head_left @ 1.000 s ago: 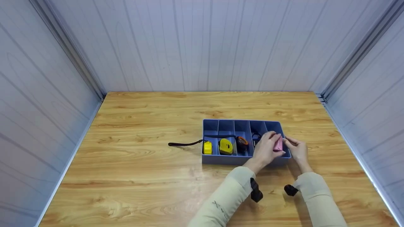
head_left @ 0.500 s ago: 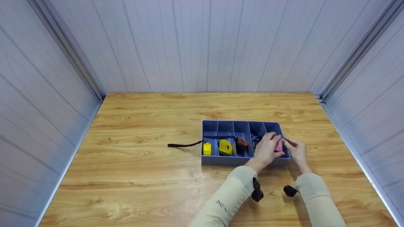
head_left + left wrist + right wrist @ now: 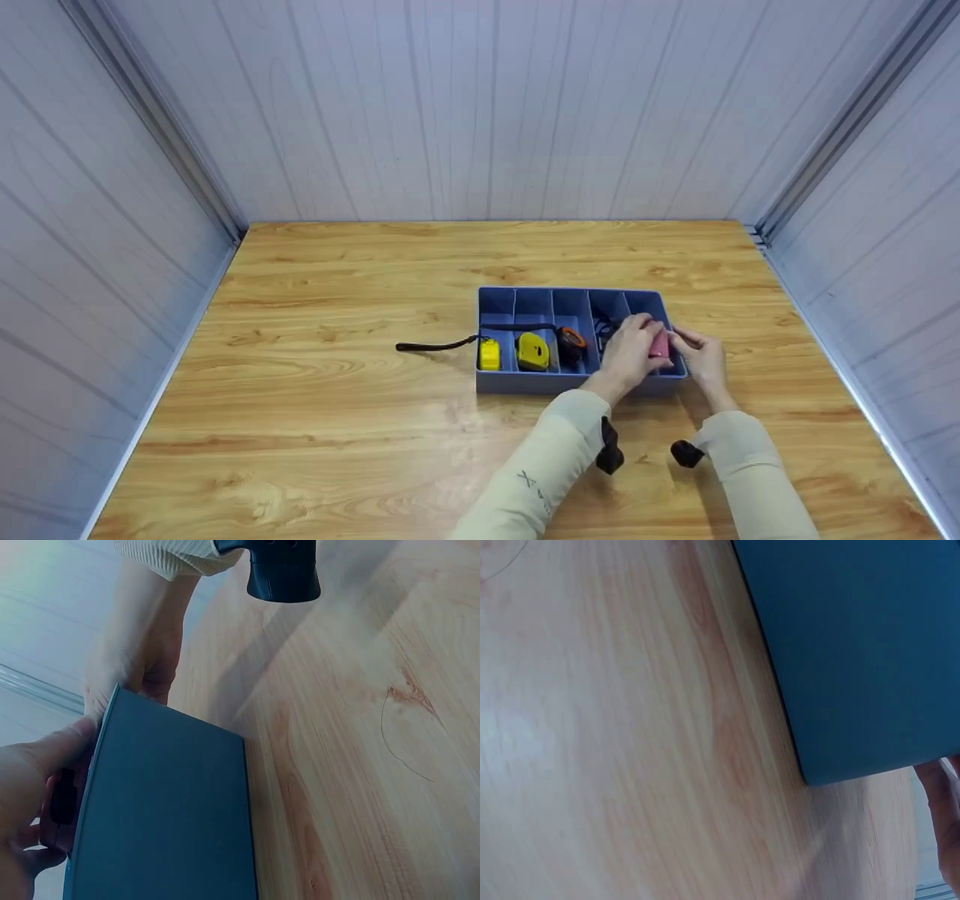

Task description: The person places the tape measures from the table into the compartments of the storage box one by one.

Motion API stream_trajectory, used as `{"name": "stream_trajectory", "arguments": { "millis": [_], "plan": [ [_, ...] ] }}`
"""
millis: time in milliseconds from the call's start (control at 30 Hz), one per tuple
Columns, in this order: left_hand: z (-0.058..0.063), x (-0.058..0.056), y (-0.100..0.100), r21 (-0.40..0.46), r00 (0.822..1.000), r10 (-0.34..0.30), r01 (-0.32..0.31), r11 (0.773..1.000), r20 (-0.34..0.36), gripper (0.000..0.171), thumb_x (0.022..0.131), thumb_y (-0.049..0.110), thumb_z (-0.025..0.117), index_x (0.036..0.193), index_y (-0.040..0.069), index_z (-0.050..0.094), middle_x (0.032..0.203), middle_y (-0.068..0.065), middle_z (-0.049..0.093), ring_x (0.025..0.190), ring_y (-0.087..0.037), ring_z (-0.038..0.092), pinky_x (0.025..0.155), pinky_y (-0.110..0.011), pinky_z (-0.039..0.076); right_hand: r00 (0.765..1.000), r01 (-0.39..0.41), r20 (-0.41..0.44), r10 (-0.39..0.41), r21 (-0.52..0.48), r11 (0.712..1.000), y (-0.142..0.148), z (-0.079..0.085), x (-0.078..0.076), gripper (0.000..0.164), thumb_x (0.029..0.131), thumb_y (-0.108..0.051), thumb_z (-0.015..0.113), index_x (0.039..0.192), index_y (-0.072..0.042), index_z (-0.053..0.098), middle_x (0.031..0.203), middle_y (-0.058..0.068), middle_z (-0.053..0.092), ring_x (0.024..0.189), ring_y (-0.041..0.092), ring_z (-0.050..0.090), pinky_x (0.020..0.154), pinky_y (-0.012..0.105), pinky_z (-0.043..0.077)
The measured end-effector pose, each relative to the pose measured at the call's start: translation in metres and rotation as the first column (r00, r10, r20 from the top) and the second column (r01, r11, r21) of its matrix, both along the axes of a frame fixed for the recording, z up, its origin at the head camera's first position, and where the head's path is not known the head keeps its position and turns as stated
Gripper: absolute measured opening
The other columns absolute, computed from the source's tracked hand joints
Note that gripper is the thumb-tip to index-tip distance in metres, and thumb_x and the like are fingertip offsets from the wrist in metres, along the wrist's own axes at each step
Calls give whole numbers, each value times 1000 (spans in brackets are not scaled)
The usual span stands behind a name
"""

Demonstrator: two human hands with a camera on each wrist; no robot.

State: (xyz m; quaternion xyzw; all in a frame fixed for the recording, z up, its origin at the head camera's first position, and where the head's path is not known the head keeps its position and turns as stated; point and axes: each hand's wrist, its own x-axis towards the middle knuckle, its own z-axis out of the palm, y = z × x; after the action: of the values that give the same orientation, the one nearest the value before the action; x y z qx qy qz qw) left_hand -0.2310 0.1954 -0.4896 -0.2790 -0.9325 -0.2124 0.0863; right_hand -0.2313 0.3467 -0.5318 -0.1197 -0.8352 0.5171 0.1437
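A blue-grey divided tray point(image 3: 551, 382) stands on the wooden table. My left hand point(image 3: 628, 352) reaches over its front wall at the right end and holds a small pink case point(image 3: 659, 344) between thumb and fingers. In the left wrist view the case point(image 3: 64, 810) looks dark red with a black part and lies against the tray's wall; its kind is unclear. My right hand point(image 3: 705, 361) grips the tray's right end at the rim, its fingers partly hidden. To the left, the compartments hold a yellow boxy item point(image 3: 489, 354), a yellow tape measure point(image 3: 533, 351) and a black-and-orange round item point(image 3: 571, 343).
Dark cord-like items point(image 3: 604, 327) lie in the compartment beside my left hand. A black strap point(image 3: 435, 346) hangs over the tray's left wall onto the table point(image 3: 337, 420). Pale panel walls point(image 3: 487, 112) enclose the back and sides.
The pink case has turned slightly in my left hand and shows a broader face. Both hands stay almost in place, and the view has shifted a little.
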Motion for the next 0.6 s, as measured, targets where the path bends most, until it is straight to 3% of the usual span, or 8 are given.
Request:
{"name": "stream_trajectory", "arguments": {
  "millis": [233,400,467,500,600],
  "plan": [
    [-2,-2,-2,-8,999,-17,17,1000,-31,47,69,45,69,109,21,63,118,2,51,109,-11,45,85,-18,41,999,-13,-37,12,-20,1000,3,-6,-1,32,81,-16,64,105,6,62,98,20,61,79,-6,55,66,8,43],
    [-2,-2,-2,-77,996,-54,49,996,-70,40,70,44,70,103,22,66,117,2,53,108,-12,45,89,-22,37,999,-14,-51,10,-74,997,23,-37,-16,34,76,-31,69,103,-9,68,94,6,66,83,0,59,66,8,44],
    [-2,-2,-1,-93,995,-68,61,994,-74,38,70,42,71,102,22,67,118,1,52,109,-12,45,91,-22,36,999,-2,-52,-1,-57,998,31,-50,-22,34,76,-33,69,104,-12,68,94,2,66,83,-1,59,66,9,44],
    [-2,-2,-1,-95,995,-73,66,993,-74,35,70,41,71,100,22,68,118,1,52,110,-12,45,91,-22,35,997,-33,-67,27,-80,996,34,-53,-24,32,77,-29,68,104,-12,68,95,3,66,85,2,59,68,12,45],
    [-4,-3,-2,-88,995,-88,83,993,-50,24,71,35,72,91,22,70,119,1,51,111,-11,43,92,-19,35,998,-16,-65,10,-86,996,37,-61,-27,35,77,-31,69,105,-10,67,92,-2,66,82,0,60,67,12,46]
  ]
}}
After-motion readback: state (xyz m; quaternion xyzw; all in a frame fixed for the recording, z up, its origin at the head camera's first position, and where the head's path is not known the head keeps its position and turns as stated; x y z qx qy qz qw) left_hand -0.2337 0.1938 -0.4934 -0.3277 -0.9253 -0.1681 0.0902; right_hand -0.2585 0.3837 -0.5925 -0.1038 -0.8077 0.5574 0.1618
